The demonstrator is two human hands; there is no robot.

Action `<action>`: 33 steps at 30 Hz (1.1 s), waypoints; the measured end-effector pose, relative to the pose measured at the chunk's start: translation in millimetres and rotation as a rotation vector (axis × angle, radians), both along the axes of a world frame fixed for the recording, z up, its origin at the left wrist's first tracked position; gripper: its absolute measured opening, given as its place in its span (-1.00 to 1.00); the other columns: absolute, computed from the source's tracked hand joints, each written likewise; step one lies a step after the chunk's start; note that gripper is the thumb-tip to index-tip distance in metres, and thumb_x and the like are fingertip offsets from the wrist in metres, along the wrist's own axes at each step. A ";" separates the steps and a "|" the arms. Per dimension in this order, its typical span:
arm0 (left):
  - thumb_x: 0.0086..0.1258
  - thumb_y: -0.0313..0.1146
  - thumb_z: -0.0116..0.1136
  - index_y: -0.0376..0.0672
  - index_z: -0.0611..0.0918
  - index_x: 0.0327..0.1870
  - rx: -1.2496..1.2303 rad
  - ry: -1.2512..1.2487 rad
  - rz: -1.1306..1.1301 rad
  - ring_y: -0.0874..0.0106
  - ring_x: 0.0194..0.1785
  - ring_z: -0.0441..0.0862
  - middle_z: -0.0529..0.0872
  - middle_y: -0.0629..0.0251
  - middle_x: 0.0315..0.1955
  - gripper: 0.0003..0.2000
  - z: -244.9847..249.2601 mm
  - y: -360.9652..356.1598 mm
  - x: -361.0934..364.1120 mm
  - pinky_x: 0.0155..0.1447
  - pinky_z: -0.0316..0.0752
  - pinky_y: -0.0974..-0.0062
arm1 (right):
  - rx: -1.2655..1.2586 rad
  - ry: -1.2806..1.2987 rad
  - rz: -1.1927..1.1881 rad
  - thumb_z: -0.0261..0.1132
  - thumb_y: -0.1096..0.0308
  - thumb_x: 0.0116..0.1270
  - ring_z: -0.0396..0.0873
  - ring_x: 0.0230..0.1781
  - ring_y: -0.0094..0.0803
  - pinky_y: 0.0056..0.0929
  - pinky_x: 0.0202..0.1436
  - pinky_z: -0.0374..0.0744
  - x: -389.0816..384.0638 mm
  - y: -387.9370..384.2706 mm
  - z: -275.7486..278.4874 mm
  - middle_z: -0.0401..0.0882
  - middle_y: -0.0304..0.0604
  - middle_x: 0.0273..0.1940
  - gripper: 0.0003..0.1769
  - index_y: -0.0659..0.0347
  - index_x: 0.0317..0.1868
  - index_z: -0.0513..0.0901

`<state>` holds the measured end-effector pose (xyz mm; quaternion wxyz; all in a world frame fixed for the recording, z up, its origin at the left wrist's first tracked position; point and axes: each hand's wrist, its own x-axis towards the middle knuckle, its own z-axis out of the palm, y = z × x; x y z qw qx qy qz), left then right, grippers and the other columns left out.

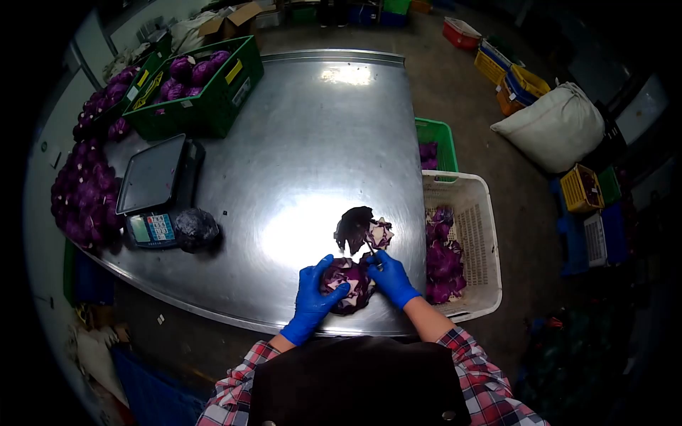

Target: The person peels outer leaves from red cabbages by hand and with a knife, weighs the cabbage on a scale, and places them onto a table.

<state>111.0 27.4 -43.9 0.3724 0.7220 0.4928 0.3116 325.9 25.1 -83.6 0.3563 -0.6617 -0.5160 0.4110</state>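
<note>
A red cabbage [348,302] rests at the near edge of the steel table, its pale cut stem side facing up. My left hand [312,295], in a blue glove, grips it from the left with the thumb across the top. On the other side my right hand [391,278], also gloved, is closed around a small knife [370,248]; only a thin part of it shows, pointing away from me. Just beyond the hands lie a dark loose outer leaf [352,226] and a pale-ribbed cut piece [381,234].
To the right, a white basket [483,234] holds purple leaves, with a green crate [446,145] behind it. A scale [153,177] stands left beside a dark wrapped cabbage [197,230]. Farther left are heaped cabbages [85,195] and a green crate of cabbages [227,106].
</note>
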 end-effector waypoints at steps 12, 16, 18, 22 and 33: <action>0.12 -0.36 0.41 -0.38 -0.07 0.37 -0.435 -0.582 0.232 0.27 0.20 0.41 0.33 -0.05 0.17 -0.05 -8.0 -21.4 -2.2 0.25 0.39 0.38 | -0.109 -0.063 0.291 0.11 0.10 0.41 0.49 0.13 0.00 -0.29 0.14 0.46 -18.2 -34.7 69.1 0.40 0.21 0.19 -0.29 0.21 0.43 0.06; 0.13 -0.35 0.40 -0.38 -0.12 0.40 -0.433 -0.592 0.182 0.27 0.28 0.33 0.26 -0.04 0.24 -0.02 -19.2 -13.5 0.9 0.32 0.32 0.39 | 0.089 -0.180 0.363 0.06 0.02 0.41 0.52 0.01 0.06 -0.21 0.08 0.48 -24.1 -10.6 64.1 0.35 0.25 0.21 -0.23 0.16 0.45 -0.06; 0.16 -0.31 0.38 -0.39 -0.08 0.40 -0.481 -0.611 0.232 0.29 0.27 0.34 0.28 -0.03 0.23 -0.05 -20.2 -12.2 5.9 0.30 0.34 0.41 | -0.048 -0.247 0.404 0.04 0.06 0.42 0.47 0.11 0.10 -0.18 0.13 0.47 -29.2 -1.7 70.0 0.37 0.26 0.20 -0.29 0.23 0.43 0.01; 0.17 -0.31 0.37 -0.41 0.13 0.31 -0.427 -0.613 0.274 0.31 0.15 0.45 0.42 0.03 0.11 -0.21 -15.2 -3.4 19.8 0.22 0.40 0.43 | -0.008 -0.275 0.356 -0.02 0.00 0.43 0.58 -0.13 0.09 -0.09 -0.06 0.54 -23.3 16.6 54.0 0.57 0.20 -0.06 -0.39 0.27 0.30 0.24; 0.11 -0.41 0.40 -0.27 0.00 0.42 -0.538 -0.700 0.139 0.26 0.30 0.30 0.30 0.01 0.23 -0.08 -18.4 -9.2 -4.6 0.37 0.22 0.34 | -0.051 -0.164 0.220 0.28 0.15 0.24 0.61 -0.10 -0.05 -0.27 -0.07 0.54 -2.5 45.6 21.7 0.61 0.15 -0.12 -0.53 0.25 0.08 0.49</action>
